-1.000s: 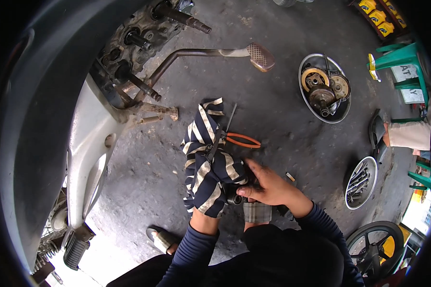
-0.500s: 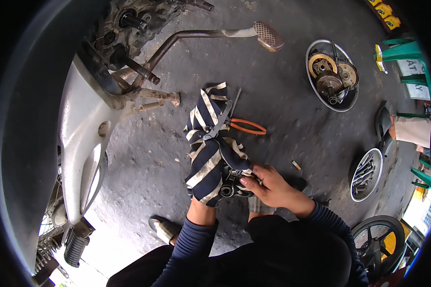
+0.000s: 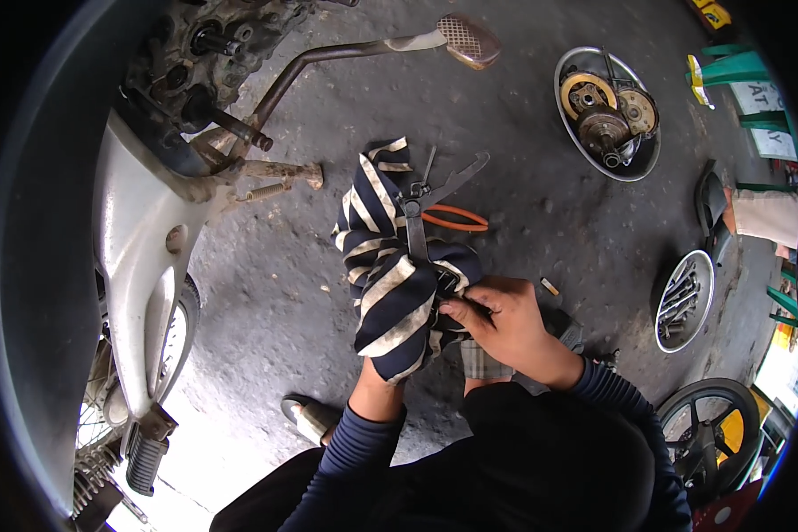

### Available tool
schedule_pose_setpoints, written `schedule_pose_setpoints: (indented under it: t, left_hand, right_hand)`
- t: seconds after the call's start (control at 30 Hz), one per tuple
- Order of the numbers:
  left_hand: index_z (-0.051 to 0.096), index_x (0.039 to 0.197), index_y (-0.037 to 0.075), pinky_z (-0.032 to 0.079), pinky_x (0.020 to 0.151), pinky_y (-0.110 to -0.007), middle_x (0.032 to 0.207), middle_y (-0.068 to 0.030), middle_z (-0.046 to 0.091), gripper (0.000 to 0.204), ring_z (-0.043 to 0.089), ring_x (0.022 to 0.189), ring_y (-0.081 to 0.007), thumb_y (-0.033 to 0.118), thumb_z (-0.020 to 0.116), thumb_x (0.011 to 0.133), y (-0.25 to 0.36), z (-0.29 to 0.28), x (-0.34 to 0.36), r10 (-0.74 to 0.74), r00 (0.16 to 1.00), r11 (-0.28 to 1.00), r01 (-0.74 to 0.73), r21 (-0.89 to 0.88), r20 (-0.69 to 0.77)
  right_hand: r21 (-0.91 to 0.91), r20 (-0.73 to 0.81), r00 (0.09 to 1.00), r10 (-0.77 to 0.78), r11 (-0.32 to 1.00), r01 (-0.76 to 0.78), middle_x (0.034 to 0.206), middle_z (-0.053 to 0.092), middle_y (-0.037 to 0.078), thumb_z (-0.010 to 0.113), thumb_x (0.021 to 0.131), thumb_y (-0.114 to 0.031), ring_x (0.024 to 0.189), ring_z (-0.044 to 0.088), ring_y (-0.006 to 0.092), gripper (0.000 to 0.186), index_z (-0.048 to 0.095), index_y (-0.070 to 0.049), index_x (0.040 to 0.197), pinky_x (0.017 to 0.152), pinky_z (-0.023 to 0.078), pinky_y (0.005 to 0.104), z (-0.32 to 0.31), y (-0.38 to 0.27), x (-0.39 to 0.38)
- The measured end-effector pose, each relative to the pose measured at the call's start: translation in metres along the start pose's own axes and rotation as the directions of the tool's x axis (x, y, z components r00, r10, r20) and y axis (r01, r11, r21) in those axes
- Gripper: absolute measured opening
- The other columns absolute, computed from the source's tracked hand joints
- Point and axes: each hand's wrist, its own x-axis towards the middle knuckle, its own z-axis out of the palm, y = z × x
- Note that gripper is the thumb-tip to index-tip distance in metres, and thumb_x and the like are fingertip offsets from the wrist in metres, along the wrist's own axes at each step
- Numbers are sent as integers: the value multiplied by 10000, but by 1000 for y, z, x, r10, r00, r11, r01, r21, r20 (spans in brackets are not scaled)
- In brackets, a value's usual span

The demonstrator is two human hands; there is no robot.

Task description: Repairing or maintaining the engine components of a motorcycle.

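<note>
Shifted a bit right since before: left hand wrapped in striped rag, right hand pinching small metal part.

navy-and-cream striped cloth rag: soft woven fabric, matt, grime-stained. dark metal part inside rag: dull, greasy. above rag, pliers: glossy orange plastic grips. right of pliers, round steel bowl: shiny rim, holding rusty metal parts. grey concrete floor beneath rag: rough, oil-stained.
</note>
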Motion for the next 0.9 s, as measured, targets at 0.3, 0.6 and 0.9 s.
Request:
schedule_pose_setpoints:
  t: [0.3,0.6,0.9]
  left_hand:
    - [640,1013,-8,522,698,-367,957,-151,639,331,635,803,-306,87,714,705,-37,14,-6,466,868,699,-479,531,171]
    - [554,1300,3,486,932,-374,1280,-158,591,445,603,1137,-280,111,648,879,-38,31,-31,-14,953,984,67,-167,301]
    - [532,1200,28,443,870,-330,1076,-102,560,439,561,1014,-249,231,671,837,1,45,-1,128,980,878,-182,443,151]
  right_hand:
    - [441,81,942,327,835,-328,925,649,38,656,956,-289,868,590,91,302,603,8,964,799,477,263,-14,-13,33]
    - [608,-202,949,240,790,-71,776,483,-10,600,980,-181,701,437,76,205,470,-62,875,649,360,240,13,-21,37]
    - [902,-249,957,151,396,173,616,458,23,561,943,-123,534,393,125,293,444,-48,685,531,334,282,20,-27,34]
